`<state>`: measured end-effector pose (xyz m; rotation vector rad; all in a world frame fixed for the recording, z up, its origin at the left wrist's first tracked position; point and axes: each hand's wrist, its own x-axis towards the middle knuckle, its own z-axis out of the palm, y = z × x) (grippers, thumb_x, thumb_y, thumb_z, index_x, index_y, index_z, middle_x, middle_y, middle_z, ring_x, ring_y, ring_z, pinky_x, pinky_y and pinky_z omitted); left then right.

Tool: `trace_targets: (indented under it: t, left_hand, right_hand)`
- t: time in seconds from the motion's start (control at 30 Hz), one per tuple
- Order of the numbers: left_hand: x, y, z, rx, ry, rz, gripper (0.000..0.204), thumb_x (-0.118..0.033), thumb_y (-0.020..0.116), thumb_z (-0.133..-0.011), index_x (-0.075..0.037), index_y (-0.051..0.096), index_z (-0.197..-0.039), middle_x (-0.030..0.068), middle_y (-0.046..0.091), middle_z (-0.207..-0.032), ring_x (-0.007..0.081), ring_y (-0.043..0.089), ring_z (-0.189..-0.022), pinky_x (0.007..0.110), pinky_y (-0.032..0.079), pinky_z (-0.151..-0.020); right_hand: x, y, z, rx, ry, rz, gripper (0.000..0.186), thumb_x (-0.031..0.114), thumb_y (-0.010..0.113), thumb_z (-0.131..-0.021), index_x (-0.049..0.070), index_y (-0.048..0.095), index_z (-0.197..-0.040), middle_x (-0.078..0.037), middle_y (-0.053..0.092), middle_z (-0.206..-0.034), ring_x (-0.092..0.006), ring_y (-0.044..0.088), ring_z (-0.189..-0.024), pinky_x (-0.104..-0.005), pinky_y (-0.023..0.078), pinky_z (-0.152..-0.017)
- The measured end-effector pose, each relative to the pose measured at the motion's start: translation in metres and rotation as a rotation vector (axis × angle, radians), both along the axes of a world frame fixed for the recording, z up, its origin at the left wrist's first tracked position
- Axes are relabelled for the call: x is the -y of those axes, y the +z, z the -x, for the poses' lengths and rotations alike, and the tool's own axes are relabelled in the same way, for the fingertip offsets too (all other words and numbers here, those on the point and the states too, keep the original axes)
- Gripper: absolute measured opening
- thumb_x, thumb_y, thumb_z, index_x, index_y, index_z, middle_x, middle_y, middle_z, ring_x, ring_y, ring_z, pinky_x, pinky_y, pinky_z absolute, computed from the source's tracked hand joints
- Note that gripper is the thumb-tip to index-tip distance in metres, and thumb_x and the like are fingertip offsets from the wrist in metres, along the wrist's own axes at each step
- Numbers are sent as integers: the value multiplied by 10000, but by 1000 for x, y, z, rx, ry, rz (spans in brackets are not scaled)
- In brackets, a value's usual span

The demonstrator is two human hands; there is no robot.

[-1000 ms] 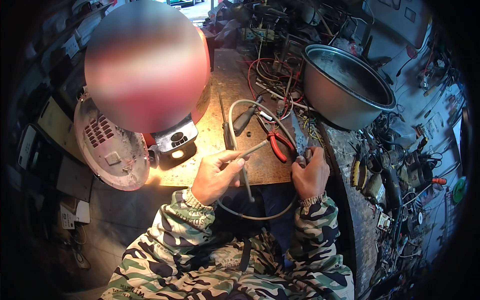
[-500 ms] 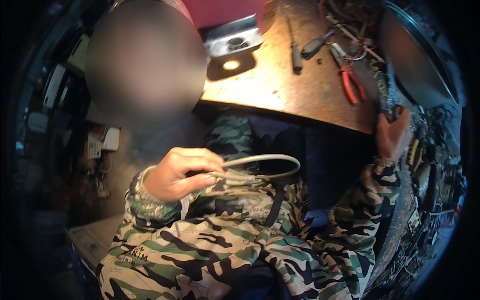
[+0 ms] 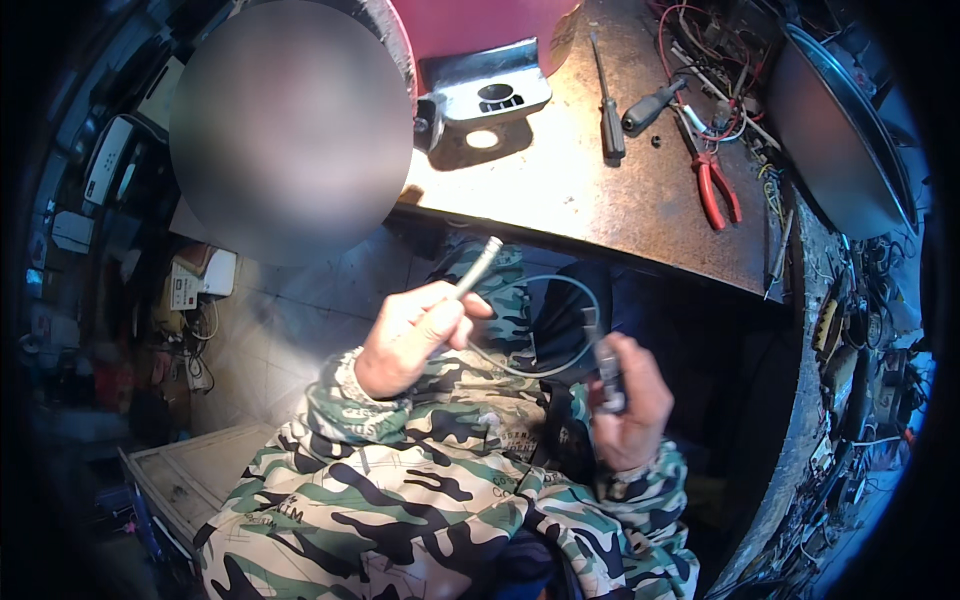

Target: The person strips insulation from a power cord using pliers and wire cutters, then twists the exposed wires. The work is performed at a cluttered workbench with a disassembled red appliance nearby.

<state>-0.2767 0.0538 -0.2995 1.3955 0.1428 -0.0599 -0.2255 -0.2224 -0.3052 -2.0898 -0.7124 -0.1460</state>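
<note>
My left hand (image 3: 415, 342) is closed around a pale grey cable (image 3: 482, 264), whose cut end points up and away toward the bench. The rest of the cable bends into a loop above my lap. To the right, my right hand (image 3: 640, 400) grips a small dark metallic tool (image 3: 609, 378) upright between thumb and fingers. Its exact kind is blurred. The tool is close to the right side of the loop; whether they touch I cannot tell.
Ahead is a worn wooden bench (image 3: 570, 195) bearing red-handled pliers (image 3: 714, 190), a screwdriver (image 3: 612, 130), a dark-handled tool (image 3: 653, 108) and a shiny black housing (image 3: 485, 80). Tangled wires (image 3: 700, 60) and a large round dark pan (image 3: 840, 130) stand right. A blurred oval covers the upper left.
My right hand has come from the bench's right edge to above my lap, now with the small tool. My left hand has turned the cable so its end points up.
</note>
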Motion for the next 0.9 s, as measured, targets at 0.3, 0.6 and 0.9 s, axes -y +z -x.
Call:
trace_targets:
  t: [0.3, 0.6, 0.9]
  left_hand:
    - [21, -23, -23, 76, -159, -262, 327, -217, 524, -1018, 55, 645, -1153, 67, 620, -807, 122, 566, -698, 264, 474, -676]
    - [15, -29, -30, 277, -192, -423, 231, -118, 564, -984, 71, 639, -1094, 142, 631, -894, 219, 608, -772, 310, 493, -723]
    - [19, -30, -30, 329, -223, -482, 124, -36, 606, -927, 55, 636, -1006, 137, 601, -874, 249, 588, -742, 319, 478, -683]
  right_hand:
    - [-13, -29, 15, -364, -29, 111, 588, 6, 698, -688, -75, 540, -1248, -245, 623, -1065, -417, 619, -987, -419, 503, -885]
    - [-21, -32, 9, -352, 25, 129, 612, 11, 711, -670, -92, 537, -1249, -249, 623, -1082, -415, 605, -1016, -433, 492, -909]
    - [-25, -36, 6, -155, 43, 165, 619, 1, 704, -664, -102, 536, -1252, -246, 608, -1081, -405, 591, -975, -436, 497, -869]
